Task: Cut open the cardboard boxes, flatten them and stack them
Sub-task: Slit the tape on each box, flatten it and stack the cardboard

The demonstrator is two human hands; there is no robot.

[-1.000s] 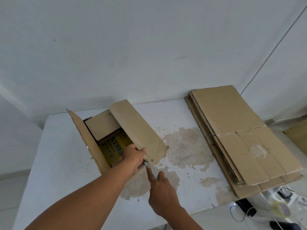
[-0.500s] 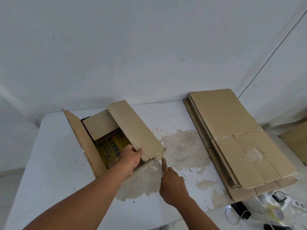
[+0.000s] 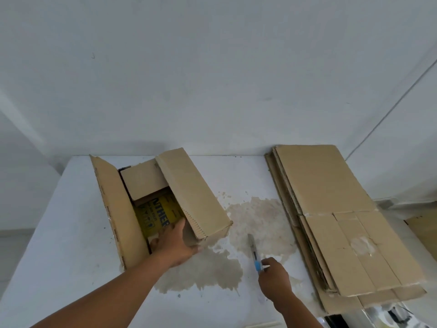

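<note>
Cardboard box (image 3: 189, 192) sits on the white bench (image 3: 59, 233), left of centre, top open. Its upright flap (image 3: 113, 204) stands along the left side, its tilted flap (image 3: 191, 192) leans over the opening, and yellow print shows inside. Your L hand (image 3: 176, 242) is at the near end, fingers (image 3: 153, 241) hooked over the end wall w/ thumb up against the tilted flap, i.e. gripping the box. Your R hand (image 3: 274, 278) is wrapped round a blue-handled knife (image 3: 255, 254). The blade is out, pointing away from you, clear of the box and over a brown stain (image 3: 260, 216) on the bench. Stack of flattened boxes (image 3: 331, 197) lies well to the right.

Handling, prob.: corrugated board, so light, stiff across the flutes but quick to fold along creases. It's matte, not slippery. Cut edges look ragged, so expect tearing if you yank. Take hold at walls & corners next to a crease, not mid-panel, & keep the L fingers out of the blade's line. Can't tell if anything's loose inside, so weight's a guess.
</note>
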